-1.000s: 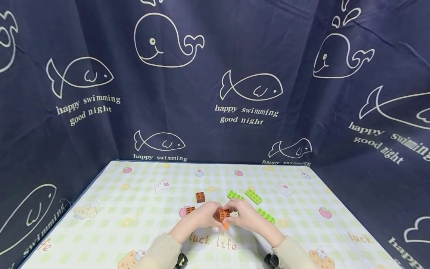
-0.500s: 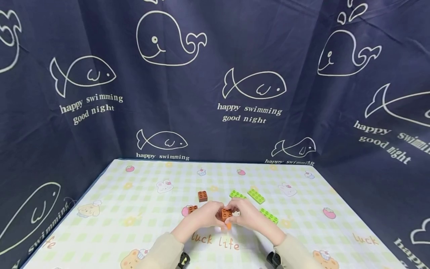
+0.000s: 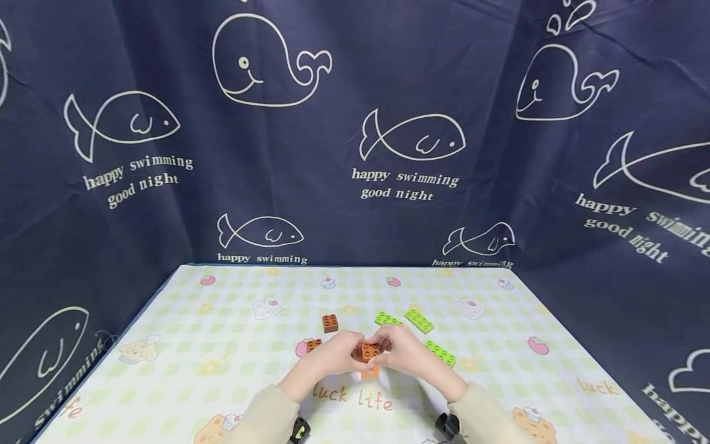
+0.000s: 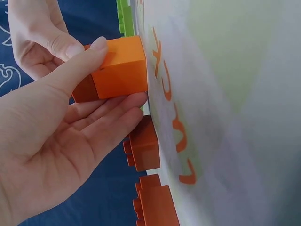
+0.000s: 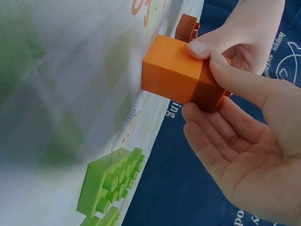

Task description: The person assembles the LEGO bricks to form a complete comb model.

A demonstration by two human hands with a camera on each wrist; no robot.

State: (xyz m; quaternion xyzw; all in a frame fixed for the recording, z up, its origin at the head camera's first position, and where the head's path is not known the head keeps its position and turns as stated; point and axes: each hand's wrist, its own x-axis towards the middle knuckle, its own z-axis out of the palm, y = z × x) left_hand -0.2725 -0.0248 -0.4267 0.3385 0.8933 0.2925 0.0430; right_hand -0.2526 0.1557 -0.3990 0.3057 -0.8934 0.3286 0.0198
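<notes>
Head cam, brick stack: btwn both hands, low-center of view; brown brick on top, studs up, orange brick below.
L hand: grasping stack from its side, fingers curled in.
R hand: same from opp. side; tips of both hands meet around stack.
Loose brown bricks: one beyond L hand, other partly hidden behind L forearm.
Green bricks: three, flat, 2 rows of studs ea.; one partly behind R hand, one just beside it, one near R forearm.
Tablecloth: pale check w/ cartoon prints, "luck life" lettering just nearer than stack.
Curtain: navy, white whales/fish + "happy swimming good night" text.
Sleeves: beige, both arms; black wrist devices below.

L wrist cam, grip: L thumb across brown/orange seam, L fingers on opp. face; R thumb tip close by.
Orange end: right at cloth; can't tell for sure if touching.
Background: both loose brown bricks past L fingers, bit of green at top.

R wrist cam, grip: R thumb + fingers pinch brown part; L thumb tip by seam.
Nearby: green brick w/ studs showing, 2nd green cut off by frame edge; one loose brown brick past orange end.
</notes>
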